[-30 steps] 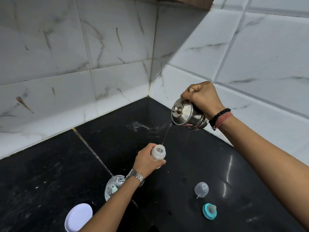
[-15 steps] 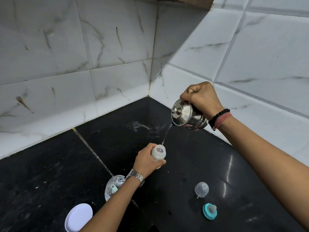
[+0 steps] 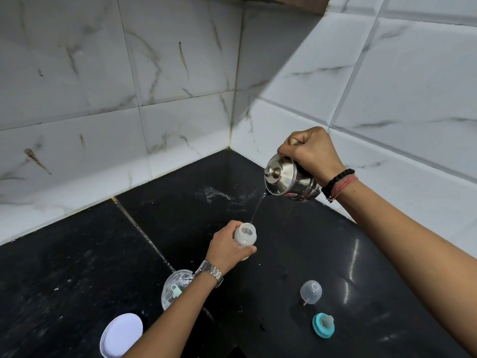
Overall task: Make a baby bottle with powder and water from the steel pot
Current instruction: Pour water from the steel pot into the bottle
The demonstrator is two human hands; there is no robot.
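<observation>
- In the corner of white marbled wall tiles (image 3: 180,60), a black stone counter (image 3: 64,267) filled the lower part of the view; every place below is given from the baby bottle (image 3: 246,236), which stood near the counter's middle.
- Above and to the right of the bottle, the steel pot (image 3: 289,180) hung in the air, tipped with its knobbed lid facing left and down, well clear of the counter.
- The right hand (image 3: 309,151) was closed in a fist round the pot's top, which its fingers hid; a black bead bracelet and red thread sat on that wrist.
- The left hand (image 3: 227,250) was wrapped round the bottle's body, thumb across the front, with a metal watch (image 3: 210,272) on the wrist.
- Below and left of the bottle, a clear powder jar (image 3: 175,288) stood partly behind the left forearm, with a pale green scoop inside.
- Further below and left lay a white round lid (image 3: 121,334).
- Below and right lay a clear dome cap (image 3: 311,291), and just beyond it a teal ring with its teat (image 3: 323,325).
- A thin stream of water (image 3: 256,209) ran from the pot's lip down to the bottle's open mouth.
</observation>
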